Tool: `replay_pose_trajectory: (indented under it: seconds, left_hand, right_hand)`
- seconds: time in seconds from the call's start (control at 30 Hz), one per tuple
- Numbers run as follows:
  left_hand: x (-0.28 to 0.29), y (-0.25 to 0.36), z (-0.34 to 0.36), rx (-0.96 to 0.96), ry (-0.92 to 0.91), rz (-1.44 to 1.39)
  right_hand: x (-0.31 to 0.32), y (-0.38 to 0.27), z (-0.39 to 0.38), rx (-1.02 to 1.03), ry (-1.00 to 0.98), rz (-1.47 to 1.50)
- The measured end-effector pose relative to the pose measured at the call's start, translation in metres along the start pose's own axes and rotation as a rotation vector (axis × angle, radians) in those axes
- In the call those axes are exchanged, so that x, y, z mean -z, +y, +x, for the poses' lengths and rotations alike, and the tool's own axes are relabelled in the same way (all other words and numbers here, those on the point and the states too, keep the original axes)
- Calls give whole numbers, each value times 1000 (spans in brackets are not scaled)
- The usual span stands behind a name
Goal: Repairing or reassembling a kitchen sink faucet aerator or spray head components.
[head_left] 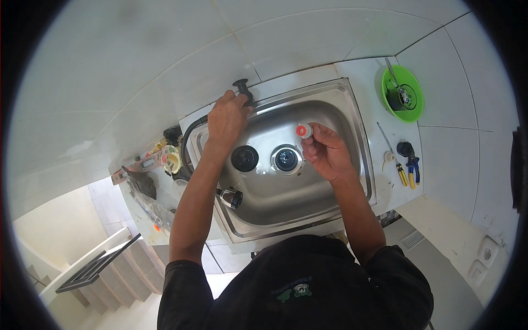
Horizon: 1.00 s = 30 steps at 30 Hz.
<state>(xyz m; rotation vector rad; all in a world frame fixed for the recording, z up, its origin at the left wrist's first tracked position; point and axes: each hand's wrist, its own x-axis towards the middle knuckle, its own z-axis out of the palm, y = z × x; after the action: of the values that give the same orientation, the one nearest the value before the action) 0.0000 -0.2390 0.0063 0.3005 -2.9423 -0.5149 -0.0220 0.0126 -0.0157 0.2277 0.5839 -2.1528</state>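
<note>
At the sink's back left edge, my left hand (226, 122) is closed around a black faucet fitting (242, 86) with a flared round end. A black bent hose (188, 144) runs from beside that hand down to a black and chrome spray head (231, 198) at the sink's left rim. Over the basin, my right hand (329, 151) pinches a small round piece (303, 131) with a red face and a pale rim; its exact kind is unclear. Below the hands, the steel sink (308, 203) holds a black round disc (245, 158) beside the drain (286, 159).
Right of the sink stands a green bowl (415, 110) with a dark cup inside. Near it lie a screwdriver (402, 175) and blue-yellow pliers (413, 171). A spirit level (144, 164) and a plastic bag (151, 203) clutter the left counter. Stairs (124, 275) descend at lower left.
</note>
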Motion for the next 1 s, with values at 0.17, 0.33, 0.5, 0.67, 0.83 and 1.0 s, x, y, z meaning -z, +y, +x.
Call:
replay_pose_trajectory:
  seconds: [0.17, 0.33, 0.5, 0.67, 0.83, 1.0]
  left_hand:
    - [1, 2, 0, 48, -36, 3]
    - [3, 1, 0, 85, -48, -20]
    - [17, 17, -11, 130, 17, -79]
    - [57, 75, -49, 176, 31, -586]
    - [74, 100, -73, -12, 20, -862]
    - [90, 108, -88, -24, 31, -864]
  right_hand:
    - [-1, 0, -2, -2, -4, 39]
    - [-4, 0, -5, -14, -15, 89]
    - [-12, 0, -12, -11, 37, 64]
    - [-19, -4, -25, 52, 42, -43]
    - [-44, -9, -41, 117, 80, -174]
    - [-69, -11, -57, 221, 18, -373]
